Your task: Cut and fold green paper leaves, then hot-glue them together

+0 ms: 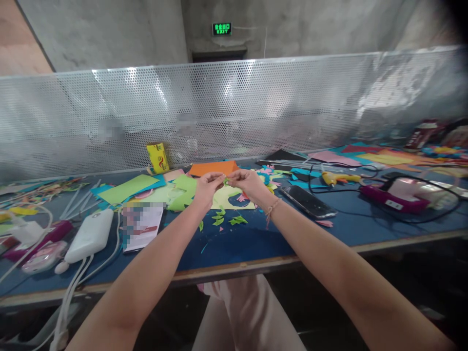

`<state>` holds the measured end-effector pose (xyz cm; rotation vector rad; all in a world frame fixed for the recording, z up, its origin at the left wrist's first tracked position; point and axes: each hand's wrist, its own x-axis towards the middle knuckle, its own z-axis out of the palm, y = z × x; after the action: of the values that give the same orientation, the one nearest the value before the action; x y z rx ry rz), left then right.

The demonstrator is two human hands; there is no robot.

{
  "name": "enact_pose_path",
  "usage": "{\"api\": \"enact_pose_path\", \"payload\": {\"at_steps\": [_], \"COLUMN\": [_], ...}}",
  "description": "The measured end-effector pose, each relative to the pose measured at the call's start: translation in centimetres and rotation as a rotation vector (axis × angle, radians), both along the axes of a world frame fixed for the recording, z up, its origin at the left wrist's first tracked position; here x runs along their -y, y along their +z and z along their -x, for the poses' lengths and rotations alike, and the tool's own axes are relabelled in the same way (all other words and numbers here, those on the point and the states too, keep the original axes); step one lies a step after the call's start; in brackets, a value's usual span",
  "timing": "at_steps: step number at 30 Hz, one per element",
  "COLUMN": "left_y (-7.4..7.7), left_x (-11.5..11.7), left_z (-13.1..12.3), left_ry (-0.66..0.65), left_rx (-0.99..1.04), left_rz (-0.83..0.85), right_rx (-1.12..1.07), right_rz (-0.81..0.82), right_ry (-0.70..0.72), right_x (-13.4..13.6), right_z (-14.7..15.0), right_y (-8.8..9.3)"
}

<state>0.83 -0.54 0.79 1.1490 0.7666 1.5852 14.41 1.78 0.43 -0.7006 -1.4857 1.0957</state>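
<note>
Above the blue table, my left hand [209, 188] and my right hand [250, 184] meet fingertip to fingertip. Pinched between them is a small green paper piece [226, 181], mostly covered by the fingers. Below my hands lie cut green paper leaves [237, 220], loose on the tabletop. Behind them is a pale yellow paper sheet [221, 200] with a piece cut out of it. An orange paper sheet [208, 169] lies farther back, and green paper [182, 196] is beside my left hand.
Left of my arms are a phone with a lit screen [142, 226] and a white power bank [91, 235] with cables. On the right are a dark phone [307, 201], a yellow glue gun [340, 178] and a purple power strip [393, 199]. A perforated metal divider [219, 107] closes the back.
</note>
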Motion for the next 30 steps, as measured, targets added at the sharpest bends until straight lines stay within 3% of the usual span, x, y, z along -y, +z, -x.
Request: {"api": "enact_pose_path", "payload": {"at_steps": [8,14,17,24,30], "left_y": [0.03,0.58,0.31,-0.3,0.36], "left_x": [0.01,0.35,-0.04,-0.44,0.0], "left_z": [0.04,0.35,0.46,0.39,0.72], "left_ry": [0.068,0.241,0.263,0.159,0.248], "left_rx": [-0.1,-0.4,-0.478,-0.492,-0.424], "left_rz": [-0.04,-0.172,-0.223,-0.141,-0.057], "right_rx": [0.028,0.127,0.189,0.255,0.18], "right_rz": [0.016,0.032,-0.018,-0.101,0.03], "right_ry": [0.03,0.022,0.025,0.018,0.065], "right_x": [0.05,0.43,0.38,0.46,-0.39], "right_z": [-0.11,0.09,-0.09,-0.22,-0.65], "right_y": [0.2,0.55,0.58,0.48,0.1]}}
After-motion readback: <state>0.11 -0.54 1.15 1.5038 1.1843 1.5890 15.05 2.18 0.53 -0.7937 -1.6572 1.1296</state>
